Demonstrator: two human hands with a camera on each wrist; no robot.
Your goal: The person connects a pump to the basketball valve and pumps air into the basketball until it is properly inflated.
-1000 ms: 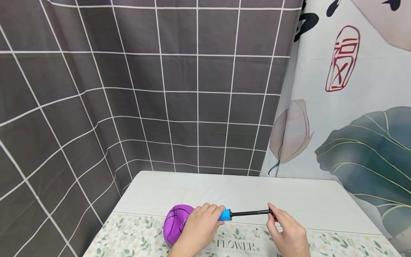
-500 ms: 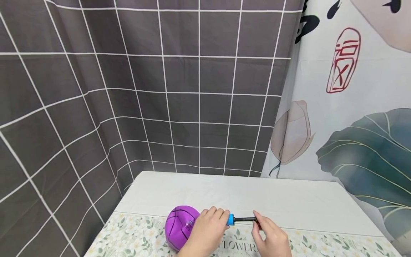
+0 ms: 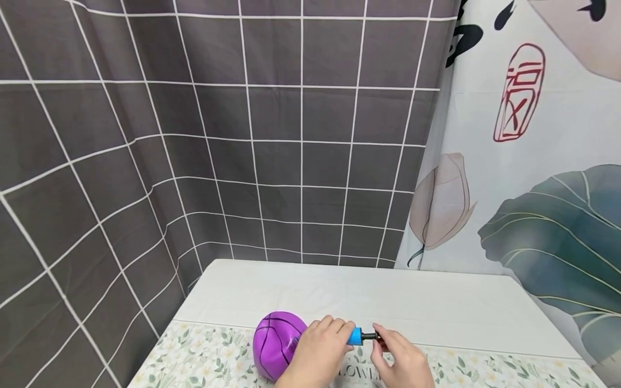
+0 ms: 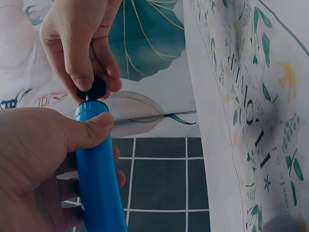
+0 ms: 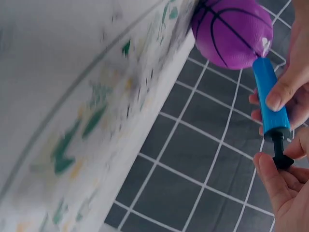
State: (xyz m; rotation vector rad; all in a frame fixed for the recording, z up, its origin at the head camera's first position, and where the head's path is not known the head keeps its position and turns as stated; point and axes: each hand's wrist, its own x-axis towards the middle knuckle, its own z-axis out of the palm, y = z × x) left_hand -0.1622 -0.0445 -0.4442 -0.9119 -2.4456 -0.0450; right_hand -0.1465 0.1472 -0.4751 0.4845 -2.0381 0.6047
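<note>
A purple ball (image 3: 275,345) with black seam lines rests on the table at the left of the hands. My left hand (image 3: 317,353) wraps round the blue barrel of a hand pump (image 4: 99,179), thumb lying along it near the top. In the right wrist view the pump's far end meets the ball (image 5: 231,31) at a shiny patch. The fingers of my right hand (image 3: 402,358) pinch the black handle (image 5: 283,161) at the other end. Only a short piece of the black rod shows between handle and barrel.
The table (image 3: 388,302) has a white back part and a flower-printed cloth (image 3: 204,355) in front. Behind it hangs a dark curtain with a white grid (image 3: 276,118). A white curtain with leaf prints (image 3: 548,231) hangs at the right.
My right hand has moved left with the handle, sliding the black rod into the blue barrel. The ball looks rounder, and it and my left hand have shifted slightly right.
</note>
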